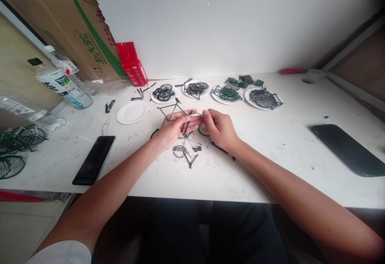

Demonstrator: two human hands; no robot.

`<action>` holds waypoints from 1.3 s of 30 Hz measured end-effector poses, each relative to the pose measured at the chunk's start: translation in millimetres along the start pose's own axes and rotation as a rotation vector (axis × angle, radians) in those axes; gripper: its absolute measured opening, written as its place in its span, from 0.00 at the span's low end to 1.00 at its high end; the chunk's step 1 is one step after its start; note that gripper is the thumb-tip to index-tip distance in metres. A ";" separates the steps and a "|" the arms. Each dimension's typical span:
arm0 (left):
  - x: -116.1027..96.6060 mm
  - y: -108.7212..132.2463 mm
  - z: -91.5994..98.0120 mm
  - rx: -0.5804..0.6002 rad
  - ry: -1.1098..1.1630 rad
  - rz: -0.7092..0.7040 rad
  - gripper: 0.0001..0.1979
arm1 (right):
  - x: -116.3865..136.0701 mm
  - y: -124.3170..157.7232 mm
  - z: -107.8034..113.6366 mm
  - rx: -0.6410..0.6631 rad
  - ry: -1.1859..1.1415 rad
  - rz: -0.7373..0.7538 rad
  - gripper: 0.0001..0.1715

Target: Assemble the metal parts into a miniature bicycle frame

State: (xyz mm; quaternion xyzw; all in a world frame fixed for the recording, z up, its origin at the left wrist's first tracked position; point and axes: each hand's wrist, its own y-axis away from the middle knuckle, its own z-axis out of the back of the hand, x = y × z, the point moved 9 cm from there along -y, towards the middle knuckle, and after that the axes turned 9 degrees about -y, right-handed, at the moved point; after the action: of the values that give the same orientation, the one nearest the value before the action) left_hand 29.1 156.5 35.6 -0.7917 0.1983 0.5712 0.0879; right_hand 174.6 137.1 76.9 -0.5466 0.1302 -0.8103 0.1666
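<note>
A small dark bicycle frame [171, 111] is held up over the middle of the table by my left hand [175, 127], its fingers and thumb closed on it. My right hand [221, 127] is just to the right, thumb and index finger pinched on a thin rod [197, 113] that reaches toward the frame. Below the hands, small loose bicycle parts [189, 151] lie on the white table, among them a round wire piece and a dark forked piece. A spoked wheel [203, 130] shows partly behind my right hand.
Paper plates with model bicycle parts [227, 94] line the back. A bare plate [132, 112] and a phone [94, 160] are at left, near green model bicycles [22, 139] and bottles [64, 85]. A dark flat object [349, 149] lies right.
</note>
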 end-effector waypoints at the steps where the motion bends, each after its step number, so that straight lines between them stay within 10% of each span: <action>1: -0.1 0.2 -0.2 0.001 0.001 0.001 0.16 | 0.1 0.0 0.1 -0.002 -0.001 0.001 0.34; 39: 8.1 -4.0 1.5 0.070 0.059 0.093 0.13 | 7.4 2.2 0.5 0.001 -0.022 0.029 0.34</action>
State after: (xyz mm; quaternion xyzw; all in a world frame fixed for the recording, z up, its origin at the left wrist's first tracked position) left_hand 31.6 158.9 27.2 -0.7944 0.2574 0.5439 0.0830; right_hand 172.8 132.0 82.4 -0.5535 0.1358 -0.8017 0.1801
